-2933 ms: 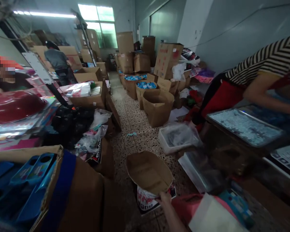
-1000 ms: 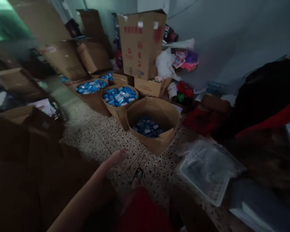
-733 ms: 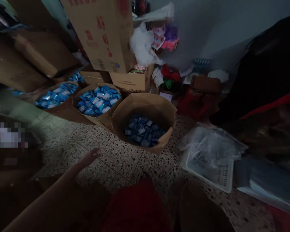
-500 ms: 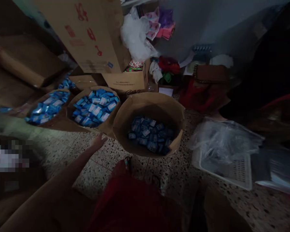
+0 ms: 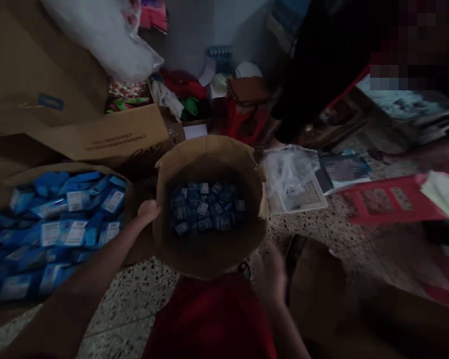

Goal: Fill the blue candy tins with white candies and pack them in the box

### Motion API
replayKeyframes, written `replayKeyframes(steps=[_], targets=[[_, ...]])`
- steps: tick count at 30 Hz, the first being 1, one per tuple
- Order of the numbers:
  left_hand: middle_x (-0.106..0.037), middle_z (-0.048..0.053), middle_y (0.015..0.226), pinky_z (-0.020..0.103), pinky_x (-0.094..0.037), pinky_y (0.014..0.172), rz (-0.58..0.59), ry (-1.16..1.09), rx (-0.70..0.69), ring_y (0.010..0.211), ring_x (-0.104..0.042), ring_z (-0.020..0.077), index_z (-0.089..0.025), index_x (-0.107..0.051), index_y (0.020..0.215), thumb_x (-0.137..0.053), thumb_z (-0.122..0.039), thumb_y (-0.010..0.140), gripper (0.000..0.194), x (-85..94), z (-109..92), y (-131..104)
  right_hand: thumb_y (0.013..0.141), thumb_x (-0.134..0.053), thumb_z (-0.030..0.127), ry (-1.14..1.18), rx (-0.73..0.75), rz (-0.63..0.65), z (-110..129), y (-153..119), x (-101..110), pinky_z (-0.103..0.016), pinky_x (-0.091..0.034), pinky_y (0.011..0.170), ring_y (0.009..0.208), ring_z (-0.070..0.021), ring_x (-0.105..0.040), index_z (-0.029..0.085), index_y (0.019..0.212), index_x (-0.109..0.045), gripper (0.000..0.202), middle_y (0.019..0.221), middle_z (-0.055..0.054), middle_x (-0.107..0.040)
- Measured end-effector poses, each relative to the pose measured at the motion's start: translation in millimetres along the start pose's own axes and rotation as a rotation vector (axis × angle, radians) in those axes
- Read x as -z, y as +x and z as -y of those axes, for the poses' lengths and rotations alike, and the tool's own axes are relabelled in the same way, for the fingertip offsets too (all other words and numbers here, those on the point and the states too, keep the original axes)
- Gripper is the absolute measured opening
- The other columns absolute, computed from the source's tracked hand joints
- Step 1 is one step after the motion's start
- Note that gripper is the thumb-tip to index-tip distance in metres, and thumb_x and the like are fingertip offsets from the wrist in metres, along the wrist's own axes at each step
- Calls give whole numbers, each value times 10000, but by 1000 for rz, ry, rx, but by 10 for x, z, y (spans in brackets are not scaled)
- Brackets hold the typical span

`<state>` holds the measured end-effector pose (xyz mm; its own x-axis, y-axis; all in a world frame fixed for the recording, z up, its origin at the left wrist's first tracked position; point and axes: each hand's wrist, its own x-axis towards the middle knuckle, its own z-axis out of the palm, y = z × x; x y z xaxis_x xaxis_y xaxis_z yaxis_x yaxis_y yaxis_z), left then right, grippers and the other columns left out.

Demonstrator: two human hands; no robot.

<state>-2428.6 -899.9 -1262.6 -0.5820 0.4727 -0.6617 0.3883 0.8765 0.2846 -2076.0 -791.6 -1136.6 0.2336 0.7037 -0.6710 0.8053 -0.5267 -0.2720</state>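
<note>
Brown cardboard forms the round carton point(image 5: 209, 260) in the middle of the frame, standing on the speckled floor point(image 5: 123, 319) with a heap of small blue packets point(image 5: 202, 208) at its bottom. Its inner wall is bare well above them, so it looks only partly filled, with plenty of room left; the fuller carton point(image 5: 75, 168) at the left of the frame, by contrast, is loaded almost to its rim with similar packets. Left forearm slanting up from the lower left corner, the left hand point(image 5: 148, 211) meets the round carton's left edge, fingers curled narrow and apparently gripping the cardboard. Rising from the lower right of centre, the right hand point(image 5: 271, 271) is beside the carton's lower right edge, wide with fingers extended and seemingly holding nothing (motion blur hides whether it touches the wall). Both arms thus flank the carton, while red clothing point(image 5: 209, 319) fills the bottom centre. Right of the carton sits a white basket point(image 5: 305, 202) under crumpled clear plastic point(image 5: 290, 164); a printed box point(image 5: 123, 134) stands behind at upper left, and a co-worker in dark clothing point(image 5: 322, 70) takes up the upper right.
</note>
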Motion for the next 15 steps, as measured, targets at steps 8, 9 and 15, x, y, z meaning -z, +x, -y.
replayKeyframes(steps=[8,9,15], targets=[[-703,169,891,313,-436,704,-48,188,-242,870,-658,275,-100,-676,929,-350,-278,887,375,183,-242,-1425,730,-596,153,-905,708,430,728,-1312,-1063,-373,-510,753,902,-300,-680,114,1013,-692,301,947,-166,-720],[-705,163,875,310,-436,697,-63,182,-255,850,-662,269,-103,-675,927,-348,-266,887,367,256,-329,-1573,741,-562,132,-911,713,400,747,-1422,-989,-368,-504,744,894,-299,-683,121,984,-702,280,940,-172,-722],[-698,119,837,286,-473,717,-100,-193,-523,835,-662,232,-114,-677,930,-357,-357,898,403,898,-746,-1818,825,-509,236,-852,726,147,957,-1743,-200,-279,-438,709,891,-240,-672,189,904,-713,224,943,-130,-727]])
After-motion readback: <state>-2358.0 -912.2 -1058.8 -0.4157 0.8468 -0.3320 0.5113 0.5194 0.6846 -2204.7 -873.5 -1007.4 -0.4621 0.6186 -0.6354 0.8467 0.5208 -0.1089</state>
